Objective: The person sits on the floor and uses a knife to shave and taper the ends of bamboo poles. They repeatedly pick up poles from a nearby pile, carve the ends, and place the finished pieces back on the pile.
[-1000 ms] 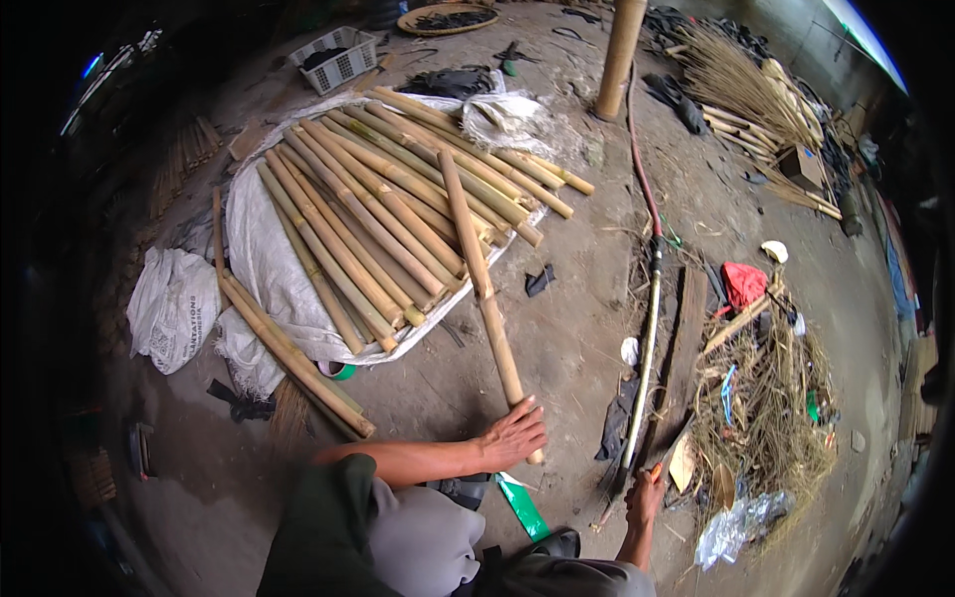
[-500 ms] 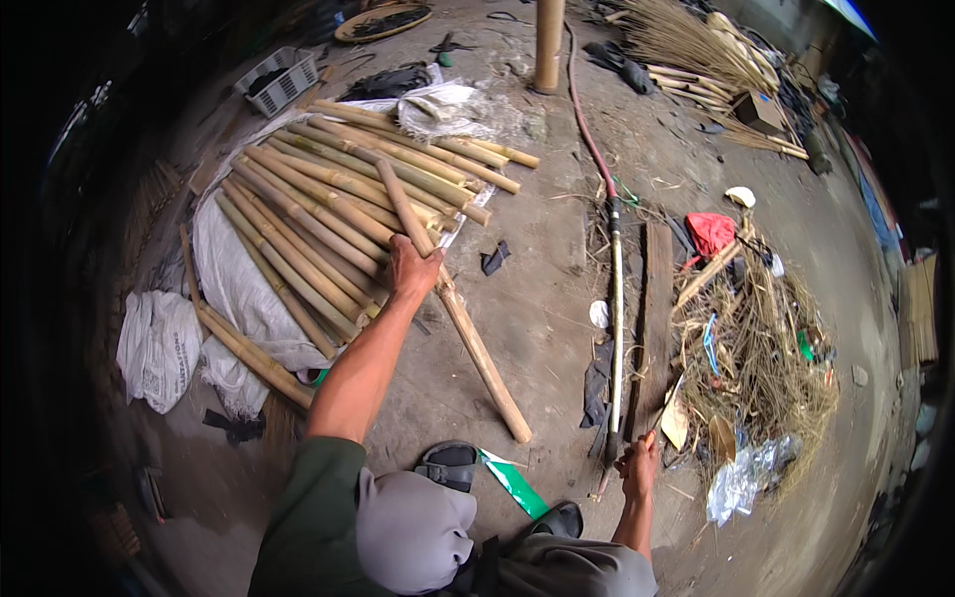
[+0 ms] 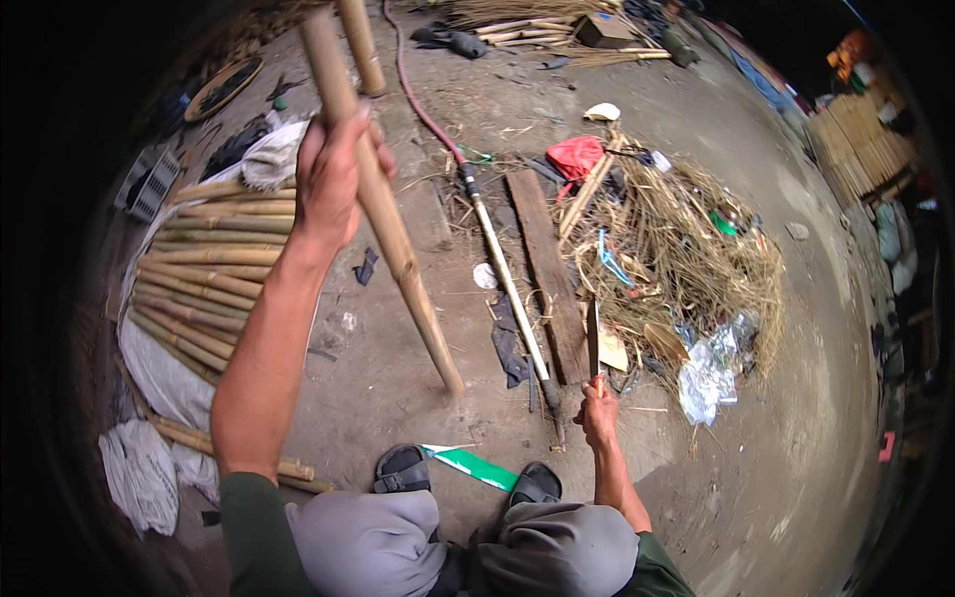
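Observation:
My left hand [image 3: 333,179] is closed round the upper part of a bamboo pole [image 3: 402,261]. The pole leans, its top toward the upper left and its lower end near the ground in front of my feet. In my right hand [image 3: 597,413] is a knife [image 3: 594,343], gripped by its handle with the blade pointing away from me. That blade lies over the edge of a dark wooden plank [image 3: 545,274]. To the left, several cut bamboo poles [image 3: 209,257] lie side by side on white sacking [image 3: 164,363], partly hidden by my left forearm.
A pale rod [image 3: 505,269] joined to a reddish hose [image 3: 413,99] runs along the plank's left side. Right of the plank is a heap of dry stalks [image 3: 686,249] with a red plastic bag [image 3: 574,157] and clear plastic [image 3: 711,368]. A thick bamboo post [image 3: 360,45] stands ahead.
My left hand has raised the bamboo pole off the pile and brought it upright toward me. The knife now points forward in my right hand. My view has turned to the right.

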`<state>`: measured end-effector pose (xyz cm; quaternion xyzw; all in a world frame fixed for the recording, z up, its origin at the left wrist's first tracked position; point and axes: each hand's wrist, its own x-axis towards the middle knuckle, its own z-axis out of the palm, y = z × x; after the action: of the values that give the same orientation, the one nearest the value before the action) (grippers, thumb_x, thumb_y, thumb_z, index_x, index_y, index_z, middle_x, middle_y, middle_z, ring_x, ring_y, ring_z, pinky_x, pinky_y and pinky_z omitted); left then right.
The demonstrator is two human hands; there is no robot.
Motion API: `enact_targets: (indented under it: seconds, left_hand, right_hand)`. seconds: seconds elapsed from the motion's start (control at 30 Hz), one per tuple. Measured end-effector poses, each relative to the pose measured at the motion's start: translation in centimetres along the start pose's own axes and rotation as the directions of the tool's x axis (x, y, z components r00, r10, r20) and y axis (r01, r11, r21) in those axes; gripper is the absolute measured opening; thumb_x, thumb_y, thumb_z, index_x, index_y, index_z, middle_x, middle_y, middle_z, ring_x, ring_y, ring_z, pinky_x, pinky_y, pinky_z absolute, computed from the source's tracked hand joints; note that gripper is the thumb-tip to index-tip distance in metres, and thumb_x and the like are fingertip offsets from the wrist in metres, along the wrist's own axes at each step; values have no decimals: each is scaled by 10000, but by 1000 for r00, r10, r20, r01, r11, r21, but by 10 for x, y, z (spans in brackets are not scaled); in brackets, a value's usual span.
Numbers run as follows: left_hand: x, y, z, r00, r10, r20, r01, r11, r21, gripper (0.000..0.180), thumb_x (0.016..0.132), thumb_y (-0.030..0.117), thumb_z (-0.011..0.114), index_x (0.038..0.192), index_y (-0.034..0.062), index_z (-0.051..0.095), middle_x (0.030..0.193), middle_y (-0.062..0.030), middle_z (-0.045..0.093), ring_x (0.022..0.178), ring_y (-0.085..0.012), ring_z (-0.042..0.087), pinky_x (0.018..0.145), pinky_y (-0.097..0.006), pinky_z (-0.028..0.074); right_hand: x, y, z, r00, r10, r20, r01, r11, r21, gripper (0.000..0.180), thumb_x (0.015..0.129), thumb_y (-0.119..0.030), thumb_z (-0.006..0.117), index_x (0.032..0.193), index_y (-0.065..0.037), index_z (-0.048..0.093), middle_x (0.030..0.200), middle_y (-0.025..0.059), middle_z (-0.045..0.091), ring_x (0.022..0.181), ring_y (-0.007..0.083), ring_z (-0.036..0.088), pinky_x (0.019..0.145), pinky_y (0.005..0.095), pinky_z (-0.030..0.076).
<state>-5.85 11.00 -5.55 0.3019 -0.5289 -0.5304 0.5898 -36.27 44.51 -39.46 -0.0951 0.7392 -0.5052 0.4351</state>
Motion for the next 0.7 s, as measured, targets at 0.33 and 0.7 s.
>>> enact_targets:
  seconds: [0.33,0.7]
  left_hand:
    - [-66,-57,171,933,352,69,-350,936,-40,226,1093,285,509,1075,67,452,833,-43,545,726,-149,596,695,-329,543]
    - [-126,21,135,821,534,-201,-559,824,-95,317,1090,392,509,942,121,438,778,-23,473,598,-126,469,608,-321,486]
  right_hand:
    - [-80,-38,-2,942,-325,-83,311,939,-147,205,958,-212,698,1067,-42,663,752,66,626,654,155,596,618,337,490]
    - [-109,-127,36,810,-583,65,582,785,-212,285,914,-226,750,1108,-40,654,862,186,699,772,312,704,703,392,536]
